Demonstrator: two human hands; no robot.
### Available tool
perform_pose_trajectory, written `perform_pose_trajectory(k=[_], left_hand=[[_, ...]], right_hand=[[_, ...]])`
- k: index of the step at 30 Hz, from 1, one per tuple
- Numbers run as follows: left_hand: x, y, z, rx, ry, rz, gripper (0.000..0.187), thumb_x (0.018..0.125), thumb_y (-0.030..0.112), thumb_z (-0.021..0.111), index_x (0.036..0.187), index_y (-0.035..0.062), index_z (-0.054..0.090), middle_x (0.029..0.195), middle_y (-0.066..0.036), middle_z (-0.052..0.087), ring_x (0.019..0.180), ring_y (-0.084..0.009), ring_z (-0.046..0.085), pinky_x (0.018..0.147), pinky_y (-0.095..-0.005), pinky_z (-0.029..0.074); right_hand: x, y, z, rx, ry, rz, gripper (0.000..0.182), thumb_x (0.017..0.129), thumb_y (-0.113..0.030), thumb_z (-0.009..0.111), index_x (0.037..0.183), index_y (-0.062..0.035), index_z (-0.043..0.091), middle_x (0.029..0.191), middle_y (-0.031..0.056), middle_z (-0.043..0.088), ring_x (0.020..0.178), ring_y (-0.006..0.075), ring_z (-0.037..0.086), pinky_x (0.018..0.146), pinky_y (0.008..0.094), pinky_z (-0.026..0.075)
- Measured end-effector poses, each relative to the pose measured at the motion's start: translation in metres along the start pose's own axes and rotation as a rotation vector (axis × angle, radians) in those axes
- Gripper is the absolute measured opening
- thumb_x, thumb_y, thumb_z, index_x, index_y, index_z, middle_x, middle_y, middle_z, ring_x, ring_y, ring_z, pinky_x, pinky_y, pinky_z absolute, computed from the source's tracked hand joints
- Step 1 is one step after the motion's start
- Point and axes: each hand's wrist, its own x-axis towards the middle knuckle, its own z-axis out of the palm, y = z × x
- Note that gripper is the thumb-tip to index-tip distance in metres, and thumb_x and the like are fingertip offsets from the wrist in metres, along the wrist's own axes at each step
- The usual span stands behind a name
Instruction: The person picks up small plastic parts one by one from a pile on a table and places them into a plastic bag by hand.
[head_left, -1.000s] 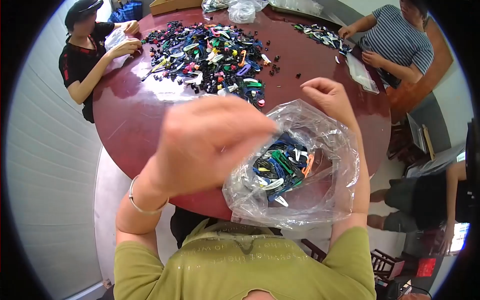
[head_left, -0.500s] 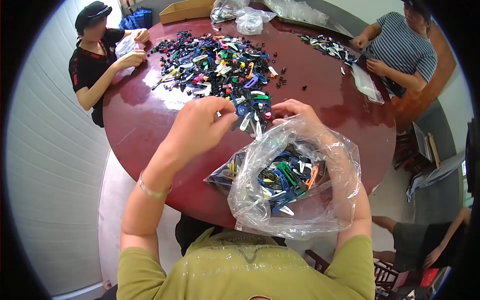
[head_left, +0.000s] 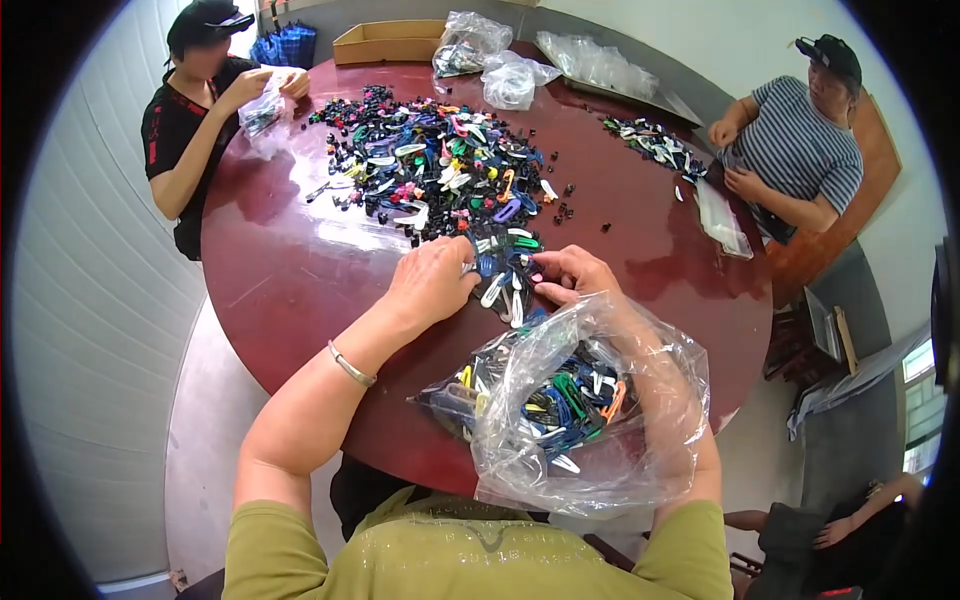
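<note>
A large heap of mixed hair clips lies on the round dark red table. My left hand is at the near edge of the heap, its fingers closed around something I cannot make out. Just right of it, my right hand is closed at the fingertips beside a small pink piece and dark clips. Between both hands lie white, blue and green clips. A clear plastic bag, partly filled with clips, rests at the near table edge, its open mouth around my right forearm.
Across the table on the left, a person holds a small bag. Another person sits at the right by a smaller clip pile and flat bags. A cardboard tray and plastic bags stand at the back.
The view has shifted, so the table shows lower. My right hand's fingers have drawn together at the clips. The person on the left has raised one hand above the small bag.
</note>
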Motion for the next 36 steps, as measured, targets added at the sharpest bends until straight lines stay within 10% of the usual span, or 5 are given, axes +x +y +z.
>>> perform_pose_trajectory(k=[12,14,28,36], left_hand=[[-0.013,-0.002,-0.007,0.061,0.060,0.102,0.016,0.080,0.019,0.064,0.073,0.0052,0.062,0.076,-0.012,0.061,0.074,-0.0339,0.061,0.065,-0.0432,0.048],[-0.013,-0.007,-0.007,0.006,0.162,0.174,0.013,0.081,0.016,0.063,0.076,0.0043,0.063,0.074,-0.012,0.062,0.069,-0.0309,0.063,0.061,-0.0401,0.049],[-0.003,-0.004,-0.022,-1.043,-0.014,-0.317,0.016,0.087,0.015,0.063,0.083,-0.0005,0.063,0.074,-0.005,0.066,0.060,-0.0073,0.061,0.053,-0.0206,0.048],[-0.006,0.002,-0.029,-1.167,-0.105,-0.301,0.010,0.092,0.015,0.058,0.088,0.0052,0.060,0.080,-0.003,0.065,0.065,-0.0061,0.059,0.057,-0.0189,0.048]], right_hand=[[0.001,0.009,0.005,0.123,0.132,-0.107,0.012,0.080,-0.009,0.070,0.091,-0.0026,0.069,0.082,0.0019,0.060,0.069,0.0083,0.056,0.059,0.0244,0.045],[-0.001,-0.001,0.000,0.302,0.148,0.184,0.014,0.082,-0.010,0.069,0.092,0.0001,0.068,0.079,0.0012,0.063,0.066,0.0057,0.055,0.056,0.0232,0.045],[-0.007,-0.029,-0.021,0.750,0.106,0.366,0.013,0.087,-0.007,0.065,0.096,0.0011,0.067,0.076,-0.0020,0.062,0.062,0.0026,0.052,0.053,0.0181,0.042],[-0.036,-0.056,-0.092,0.813,0.176,-0.258,0.004,0.080,0.004,0.063,0.082,0.0016,0.065,0.090,0.0088,0.060,0.070,0.0077,0.053,0.057,0.0176,0.039]])
